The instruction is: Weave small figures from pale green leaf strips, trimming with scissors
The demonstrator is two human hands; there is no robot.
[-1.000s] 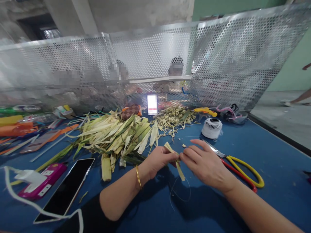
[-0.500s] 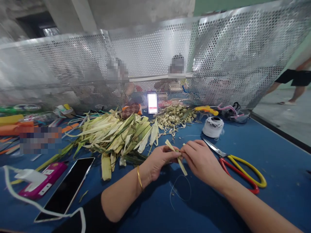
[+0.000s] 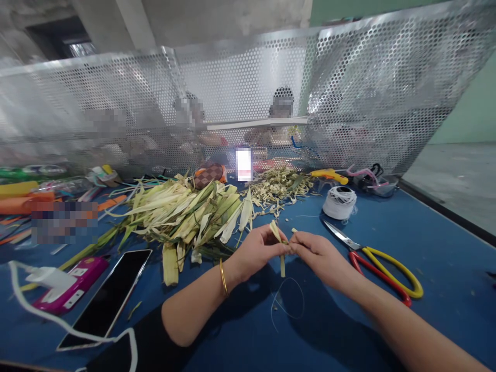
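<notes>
From where I stand, a pale strip of husk point(image 3: 282, 267) is up between the person's two hands, over the blue table point(image 3: 437, 248), one end poking up and the other hanging down. The left hand point(image 3: 256, 254) pinches it between thumb and fingers, wrist bent, a gold bangle point(image 3: 223, 277) on it. The right hand point(image 3: 321, 256) comes in from the other side, palm down, its thumb and fingers drawn together at the strip and meeting the left fingertips; whether it grips anything I can't tell. Below, a thin clear thread point(image 3: 303, 297) loops over the table.

Beside the right hand lie scissors point(image 3: 352, 245) with red and yellow handles, near a white spool of string point(image 3: 339, 204). A heap of husks point(image 3: 182, 217) spreads beyond the left hand, with curled scraps point(image 3: 282, 186) farther back. The magenta power strip point(image 3: 88, 279) takes a white plug point(image 3: 52, 279) and carries a small yellowish mark too small to read; the phone point(image 3: 112, 289) beside it has a dark screen. At the far left lies a clear bottle point(image 3: 42, 170), its contents unclear.
</notes>
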